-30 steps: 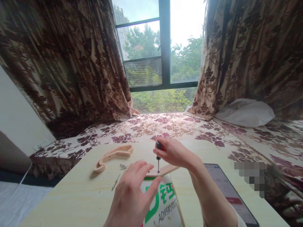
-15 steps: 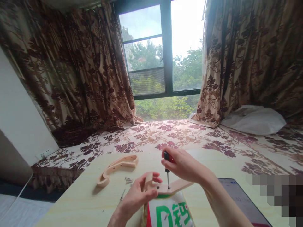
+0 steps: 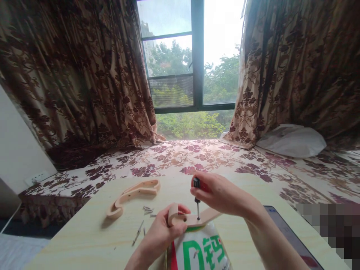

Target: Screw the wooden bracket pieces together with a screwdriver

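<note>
My left hand [image 3: 170, 225] is closed around the curled end of a curved light wooden piece [image 3: 192, 221], thumb in front and fingers behind. The piece rests against the top of a white packet [image 3: 201, 251] with green lettering. Wrapped in my right hand [image 3: 221, 191] is a screwdriver [image 3: 197, 183] with a dark handle, held nearly upright. Its tip meets a dark spot on the wood, just right of a hole. Past that spot, my right hand and forearm partly cover the wooden piece's far end.
A second curved wooden piece [image 3: 120, 200] lies on the pale table [image 3: 81, 232] to the left. Several small screws [image 3: 148, 210] and a thin metal bit [image 3: 137, 233] lie left of my left hand. A tablet-like device [image 3: 289, 232] sits at the right. A patterned cover [image 3: 168, 155] stretches behind.
The view has shifted slightly, so the scene sits a little further left. Both hands keep their holds, and the screwdriver tip stays at the same spot on the wood.
</note>
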{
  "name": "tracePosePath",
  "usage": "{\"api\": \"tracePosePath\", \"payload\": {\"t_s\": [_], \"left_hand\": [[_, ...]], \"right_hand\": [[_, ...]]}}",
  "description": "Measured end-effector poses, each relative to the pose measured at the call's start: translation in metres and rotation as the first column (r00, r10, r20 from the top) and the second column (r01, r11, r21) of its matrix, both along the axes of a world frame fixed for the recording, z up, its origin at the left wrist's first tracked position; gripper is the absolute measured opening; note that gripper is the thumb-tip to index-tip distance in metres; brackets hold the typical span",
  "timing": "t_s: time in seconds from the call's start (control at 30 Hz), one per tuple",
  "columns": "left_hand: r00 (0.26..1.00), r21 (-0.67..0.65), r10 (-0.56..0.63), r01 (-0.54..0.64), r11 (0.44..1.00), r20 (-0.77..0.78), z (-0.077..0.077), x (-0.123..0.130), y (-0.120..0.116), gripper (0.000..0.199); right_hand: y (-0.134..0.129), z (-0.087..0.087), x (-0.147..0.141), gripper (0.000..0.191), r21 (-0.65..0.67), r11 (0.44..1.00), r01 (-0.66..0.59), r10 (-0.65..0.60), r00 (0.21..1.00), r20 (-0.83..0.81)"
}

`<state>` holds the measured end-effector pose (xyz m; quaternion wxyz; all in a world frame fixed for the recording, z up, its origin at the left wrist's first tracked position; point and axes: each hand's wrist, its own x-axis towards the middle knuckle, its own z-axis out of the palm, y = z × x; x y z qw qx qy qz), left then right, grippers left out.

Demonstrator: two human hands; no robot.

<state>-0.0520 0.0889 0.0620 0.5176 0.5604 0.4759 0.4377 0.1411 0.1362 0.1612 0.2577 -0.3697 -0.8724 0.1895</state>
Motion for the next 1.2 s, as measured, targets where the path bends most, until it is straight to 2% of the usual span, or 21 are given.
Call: {"api": "tracePosePath", "payload": {"t_s": [0.17,0.37,0.57,0.77,0.93,1.1,1.2], "left_hand": [[1.000,-0.008,0.006,-0.006,1.000,-0.004,0.001,0.001,-0.001,0.035],[1.000,-0.021,-0.001,0.001,1.000,-0.004,0.001,0.001,-0.001,0.035],[1.000,-0.023,-0.017,0.017,1.000,-0.007,0.000,-0.001,-0.001,0.038],[1.000,-0.014,-0.029,0.029,0.999,0.000,0.003,-0.001,-0.002,0.043],[0.999,-0.026,-0.041,0.042,0.999,0.008,-0.001,-0.001,-0.001,0.044],[0.999,-0.045,-0.030,0.031,0.999,0.014,0.001,0.000,-0.001,0.047],[1.000,-0.053,-0.021,0.022,0.998,0.016,0.004,0.001,-0.002,0.046]], "right_hand": [[0.006,-0.005,-0.001,0.018,0.076,0.992,0.100,-0.100,0.995,0.006],[0.003,-0.002,0.003,0.006,0.041,0.998,-0.037,0.039,0.998,-0.043],[0.005,-0.001,0.003,0.012,0.060,0.997,0.051,-0.051,0.999,-0.002],[0.008,-0.001,0.006,0.008,0.030,0.999,-0.014,0.015,0.999,-0.032],[0.009,-0.001,0.006,0.012,0.048,0.997,0.065,-0.065,0.998,0.008],[0.005,0.004,0.008,0.012,-0.022,0.998,-0.059,0.058,0.998,-0.036],[0.004,0.006,0.008,0.009,-0.025,0.998,-0.049,0.048,0.998,-0.033]]}}
